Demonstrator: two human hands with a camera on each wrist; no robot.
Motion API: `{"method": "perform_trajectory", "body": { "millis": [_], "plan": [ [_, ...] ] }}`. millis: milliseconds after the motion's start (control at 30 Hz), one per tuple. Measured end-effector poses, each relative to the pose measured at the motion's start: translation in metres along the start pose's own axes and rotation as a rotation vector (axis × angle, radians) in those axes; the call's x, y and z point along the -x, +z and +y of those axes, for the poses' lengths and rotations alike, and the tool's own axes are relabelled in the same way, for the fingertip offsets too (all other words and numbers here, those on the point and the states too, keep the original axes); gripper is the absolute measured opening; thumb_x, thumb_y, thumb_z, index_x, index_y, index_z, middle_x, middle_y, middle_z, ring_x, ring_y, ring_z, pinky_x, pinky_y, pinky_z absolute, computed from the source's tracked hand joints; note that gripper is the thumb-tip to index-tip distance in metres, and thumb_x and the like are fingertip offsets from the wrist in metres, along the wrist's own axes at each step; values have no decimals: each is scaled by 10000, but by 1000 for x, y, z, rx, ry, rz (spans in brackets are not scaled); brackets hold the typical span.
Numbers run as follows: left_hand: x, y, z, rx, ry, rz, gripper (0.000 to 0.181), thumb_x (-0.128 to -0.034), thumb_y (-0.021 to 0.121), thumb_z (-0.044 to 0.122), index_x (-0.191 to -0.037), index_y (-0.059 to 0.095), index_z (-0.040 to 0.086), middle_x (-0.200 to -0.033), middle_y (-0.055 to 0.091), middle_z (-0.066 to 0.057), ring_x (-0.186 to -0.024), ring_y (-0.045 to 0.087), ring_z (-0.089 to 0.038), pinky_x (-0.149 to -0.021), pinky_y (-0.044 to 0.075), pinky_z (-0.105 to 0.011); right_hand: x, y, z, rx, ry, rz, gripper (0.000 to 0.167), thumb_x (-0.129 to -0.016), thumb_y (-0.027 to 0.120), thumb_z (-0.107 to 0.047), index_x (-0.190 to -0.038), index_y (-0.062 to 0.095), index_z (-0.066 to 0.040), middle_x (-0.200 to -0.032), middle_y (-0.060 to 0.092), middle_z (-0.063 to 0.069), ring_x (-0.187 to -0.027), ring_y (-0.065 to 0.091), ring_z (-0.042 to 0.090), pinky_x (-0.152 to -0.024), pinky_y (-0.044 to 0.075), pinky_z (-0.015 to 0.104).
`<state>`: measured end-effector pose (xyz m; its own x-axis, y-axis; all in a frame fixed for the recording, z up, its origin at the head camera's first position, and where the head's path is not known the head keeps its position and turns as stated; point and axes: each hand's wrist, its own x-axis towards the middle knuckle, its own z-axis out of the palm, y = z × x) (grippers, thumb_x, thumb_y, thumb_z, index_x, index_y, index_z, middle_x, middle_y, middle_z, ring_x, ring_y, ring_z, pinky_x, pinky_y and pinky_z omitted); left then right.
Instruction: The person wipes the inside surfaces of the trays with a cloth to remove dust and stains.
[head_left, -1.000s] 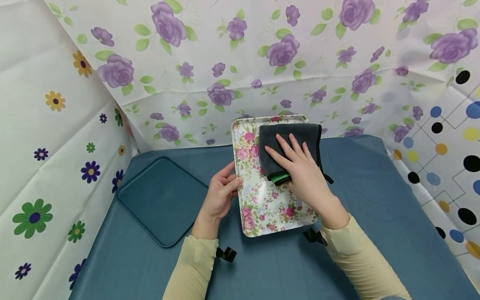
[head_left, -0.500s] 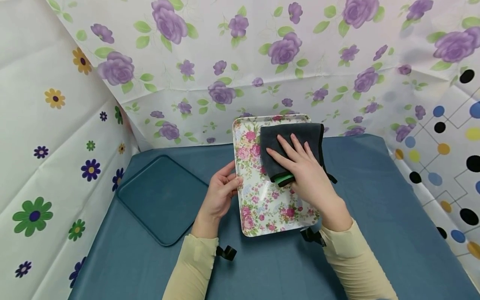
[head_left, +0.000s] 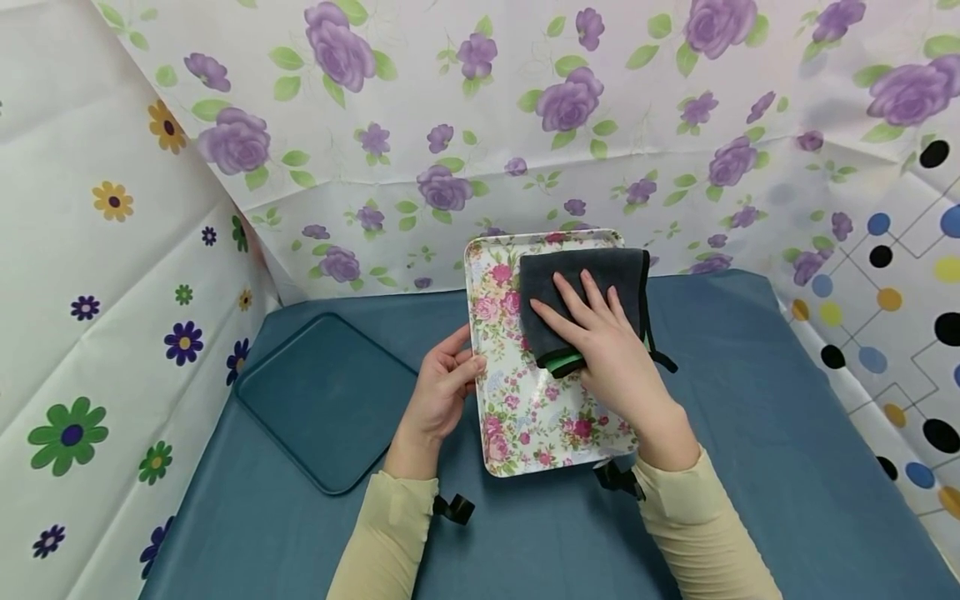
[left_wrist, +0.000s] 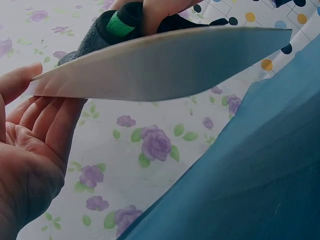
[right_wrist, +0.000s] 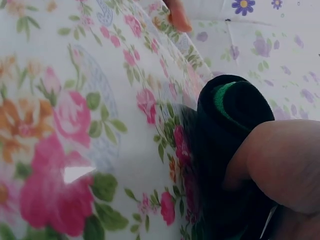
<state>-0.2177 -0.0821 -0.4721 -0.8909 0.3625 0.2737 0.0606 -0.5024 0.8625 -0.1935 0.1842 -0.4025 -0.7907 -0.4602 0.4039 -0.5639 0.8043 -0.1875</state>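
My left hand (head_left: pixel 438 387) pinches the left edge of a white tray (head_left: pixel 510 417) with pink flowers, thumb on the front and fingers behind. The tray is raised and tilted up; its plain underside (left_wrist: pixel 150 70) shows in the left wrist view. A folded dark grey cloth (head_left: pixel 543 275) with green inside and black edging lies against the tray's upper right part. My right hand (head_left: pixel 615 350) presses this cloth flat with fingers spread and nearly straight. Its thumb is hidden in the head view. In the right wrist view, the cloth (right_wrist: pixel 210 145) bulges in a fold beside the hand.
A dark teal square tray (head_left: pixel 326 404) lies on the blue-covered table (head_left: pixel 525 542) at the left. Floral sheets (head_left: pixel 390 175) hang behind and a dotted sheet (head_left: pixel 870 358) stands on the right. Black straps (head_left: pixel 453 508) hang at both wrists.
The right hand and cloth have shifted only slightly on the tray, and the right forearm has swung a little inward. The left hand keeps its hold on the tray edge.
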Motion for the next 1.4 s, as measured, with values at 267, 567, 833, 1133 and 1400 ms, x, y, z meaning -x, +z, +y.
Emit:
{"method": "perform_trajectory", "body": {
  "millis": [267,567,833,1133,1400],
  "plan": [
    [0,-1,-2,18,2,-7,625,-1070,552,-54,-1634,288,-111,-1102,801,-12,-897,762,-107,-769,630,-285,1,3,-11,3,-19,-13,1138,-760,787,235,-1694,367,-262,-1790,106,69,-1643,12,350,-1286,72,624],
    [1,-1,-1,15,18,-12,623,-1072,544,-54,-1638,288,-102,-1128,799,-14,-926,767,-112,-778,633,-289,-1,2,-16,1,-30,-13,1131,-764,728,261,-1693,365,-273,-1790,100,59,-1645,-10,330,-1289,61,616],
    [-1,1,2,12,19,-29,633,-1086,555,-25,-1650,273,-81,-1099,797,-8,-878,745,-94,-734,612,-252,-4,2,-27,13,-63,-38,1184,-725,903,146,-1694,363,-267,-1792,94,66,-1645,-22,336,-1290,47,615],
    [-5,6,4,34,18,-33,609,-1090,518,-41,-1653,286,-65,-1244,772,-33,-1034,767,-139,-810,632,-298,-7,5,-36,25,-80,-48,1164,-728,777,231,-1691,366,-279,-1793,81,48,-1645,-31,323,-1293,31,603],
    [-7,8,4,40,14,-34,605,-1093,528,-27,-1651,296,-67,-1231,778,-27,-1035,769,-135,-832,630,-307,-7,11,-40,47,-83,-64,1150,-744,765,229,-1692,363,-282,-1795,71,47,-1646,-28,322,-1295,24,599]
  ]
}}
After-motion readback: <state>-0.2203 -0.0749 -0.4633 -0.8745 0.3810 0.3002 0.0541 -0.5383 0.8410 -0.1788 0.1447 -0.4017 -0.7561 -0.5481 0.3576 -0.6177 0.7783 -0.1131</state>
